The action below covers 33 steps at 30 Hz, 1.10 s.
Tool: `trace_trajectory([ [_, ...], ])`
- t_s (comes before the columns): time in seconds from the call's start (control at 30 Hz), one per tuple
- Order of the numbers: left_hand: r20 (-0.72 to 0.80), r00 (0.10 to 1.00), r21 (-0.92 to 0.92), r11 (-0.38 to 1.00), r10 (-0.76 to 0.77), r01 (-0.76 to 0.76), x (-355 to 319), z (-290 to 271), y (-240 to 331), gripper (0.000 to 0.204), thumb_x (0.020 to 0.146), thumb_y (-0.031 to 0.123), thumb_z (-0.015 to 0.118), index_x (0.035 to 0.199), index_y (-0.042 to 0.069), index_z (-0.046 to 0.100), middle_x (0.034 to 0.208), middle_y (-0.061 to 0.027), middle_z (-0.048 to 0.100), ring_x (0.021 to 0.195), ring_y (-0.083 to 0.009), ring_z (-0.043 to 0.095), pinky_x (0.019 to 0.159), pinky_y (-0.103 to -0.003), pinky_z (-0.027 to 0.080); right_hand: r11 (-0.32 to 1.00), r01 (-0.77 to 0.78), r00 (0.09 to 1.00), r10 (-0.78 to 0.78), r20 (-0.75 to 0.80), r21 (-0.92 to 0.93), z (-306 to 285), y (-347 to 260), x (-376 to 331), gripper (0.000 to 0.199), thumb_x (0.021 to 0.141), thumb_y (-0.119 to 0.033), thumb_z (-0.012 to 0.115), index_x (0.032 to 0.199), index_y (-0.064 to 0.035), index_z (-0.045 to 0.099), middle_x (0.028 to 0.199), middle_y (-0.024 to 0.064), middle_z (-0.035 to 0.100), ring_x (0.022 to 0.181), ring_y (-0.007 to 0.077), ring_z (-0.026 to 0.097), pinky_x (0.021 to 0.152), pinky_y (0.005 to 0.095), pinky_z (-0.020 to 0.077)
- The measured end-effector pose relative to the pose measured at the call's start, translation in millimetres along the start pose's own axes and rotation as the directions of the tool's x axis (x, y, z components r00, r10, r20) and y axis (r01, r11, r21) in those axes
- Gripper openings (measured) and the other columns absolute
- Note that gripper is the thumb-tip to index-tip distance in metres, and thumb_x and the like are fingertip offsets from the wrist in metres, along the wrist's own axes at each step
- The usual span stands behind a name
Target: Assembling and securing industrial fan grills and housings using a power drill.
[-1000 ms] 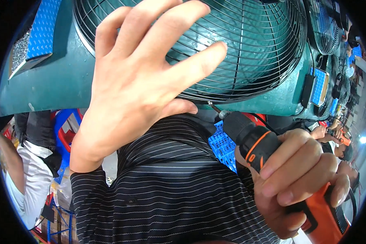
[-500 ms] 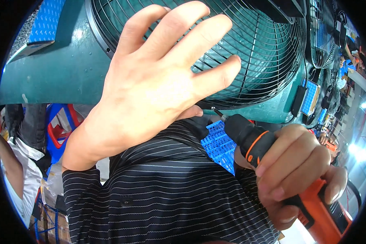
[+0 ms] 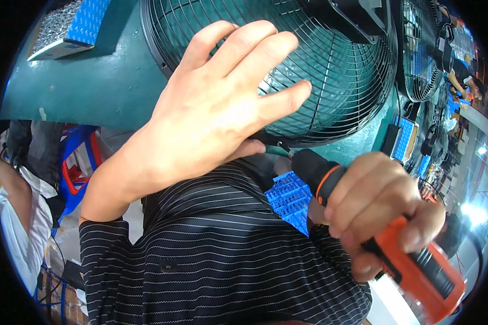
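Observation:
My left hand [image 3: 211,108] lies flat, fingers spread, on the dark wire grille of a large round fan [image 3: 336,70] resting on a teal workbench [image 3: 92,86]. My right hand [image 3: 374,206] grips an orange and black electric screwdriver [image 3: 412,260], its black nose pointing up-left toward the lower rim of the grille, where a small clip [image 3: 279,145] sticks out. My dark striped shirt [image 3: 211,254] fills the lower middle of the view.
A box of small metal parts with a blue lid [image 3: 65,27] sits at the bench's far left. A blue plastic crate [image 3: 290,200] is below the bench edge. More fan grilles [image 3: 423,54] line the bench to the right. Another person in white [image 3: 16,227] is at left.
My left hand has slid rightward and settled further onto the grille. My right hand with the screwdriver has shifted right and slightly lower; the view has moved along the fan.

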<state>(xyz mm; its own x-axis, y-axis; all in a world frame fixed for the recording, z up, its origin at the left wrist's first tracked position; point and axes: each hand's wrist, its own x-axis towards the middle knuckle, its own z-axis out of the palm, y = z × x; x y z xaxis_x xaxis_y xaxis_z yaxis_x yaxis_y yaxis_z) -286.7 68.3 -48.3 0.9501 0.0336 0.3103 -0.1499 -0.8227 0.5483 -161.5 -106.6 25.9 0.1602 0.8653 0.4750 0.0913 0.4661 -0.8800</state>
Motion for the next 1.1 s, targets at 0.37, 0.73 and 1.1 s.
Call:
trace_trajectory([
  [0.37,-0.060,0.957,0.247,0.933,0.284,-0.261,14,-53,-34,0.062,0.062,0.013,0.077,0.122,0.008,0.060,0.126,-0.0150,0.053,0.123,-0.0352,0.048,0.109,-0.049,0.035,0.970,0.122,0.985,-0.145,0.097,0.211,-23,3,1,0.050,0.080,-0.015,0.074,0.126,-0.0099,0.054,0.070,0.0017,0.063,0.054,0.0129,0.063,0.053,0.0256,0.0548],
  [0.73,0.131,0.962,0.212,0.941,0.241,-0.265,8,-60,-49,0.091,0.040,0.016,0.091,0.122,0.003,0.055,0.134,-0.0160,0.049,0.130,-0.0386,0.044,0.110,-0.046,0.038,0.952,-0.009,0.544,-0.251,-0.801,-0.305,-49,-48,-127,0.042,0.089,-0.010,0.056,0.128,0.0043,0.049,0.080,0.0087,0.054,0.065,0.0177,0.050,0.064,0.0319,0.0425],
  [1.1,-0.067,0.988,0.158,0.979,0.141,-0.129,-12,31,67,0.086,0.058,0.049,0.084,0.125,0.004,0.057,0.125,-0.0169,0.053,0.117,-0.0345,0.049,0.096,-0.051,0.039,0.836,-0.176,0.334,-0.446,-0.831,-0.519,-42,-24,-147,0.037,0.092,0.000,0.054,0.126,0.0072,0.042,0.081,0.0111,0.051,0.074,0.0184,0.050,0.067,0.0322,0.0445],
])
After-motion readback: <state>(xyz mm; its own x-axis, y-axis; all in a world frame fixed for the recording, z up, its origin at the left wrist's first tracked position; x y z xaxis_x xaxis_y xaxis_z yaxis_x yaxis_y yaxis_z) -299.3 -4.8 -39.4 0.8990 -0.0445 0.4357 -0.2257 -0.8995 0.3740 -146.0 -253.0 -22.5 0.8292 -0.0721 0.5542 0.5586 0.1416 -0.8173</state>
